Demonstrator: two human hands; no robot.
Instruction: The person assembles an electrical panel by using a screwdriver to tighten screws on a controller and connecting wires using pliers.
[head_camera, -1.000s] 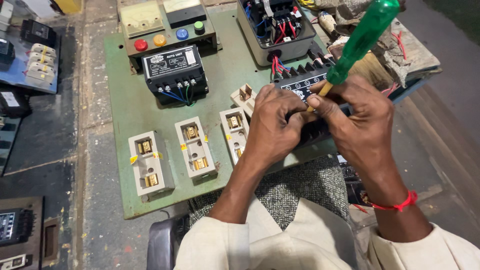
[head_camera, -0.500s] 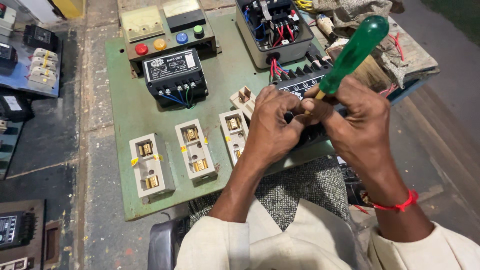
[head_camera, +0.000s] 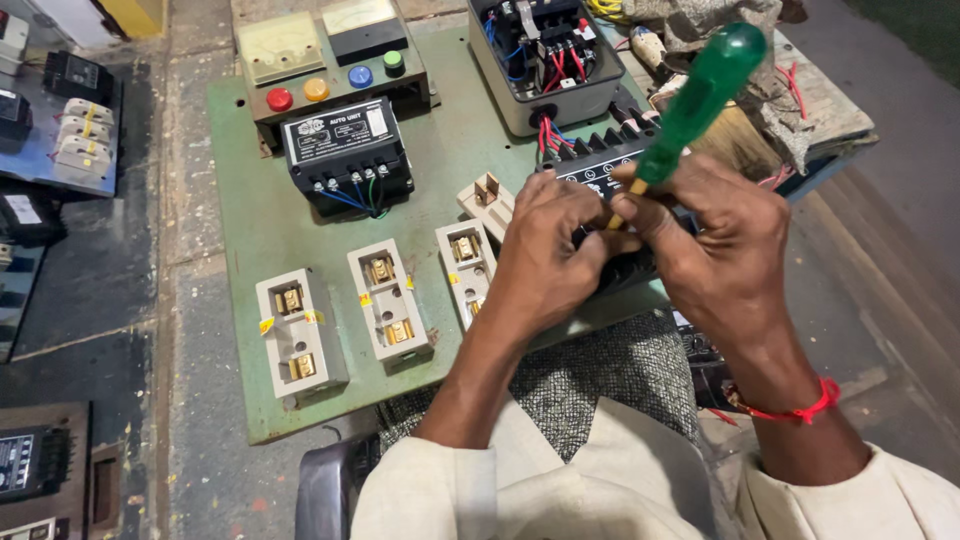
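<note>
Fingers of the right hand (head_camera: 720, 250) wrap the green screwdriver (head_camera: 697, 100), tip angled down into the black terminal block (head_camera: 610, 170) on the green board (head_camera: 250, 240); the left hand (head_camera: 545, 260) clamps that block, seemingly to steady it.

Glossy translucent green plastic screwdriver handle (head_camera: 700, 95); matt painted board (head_camera: 450, 160).
</note>
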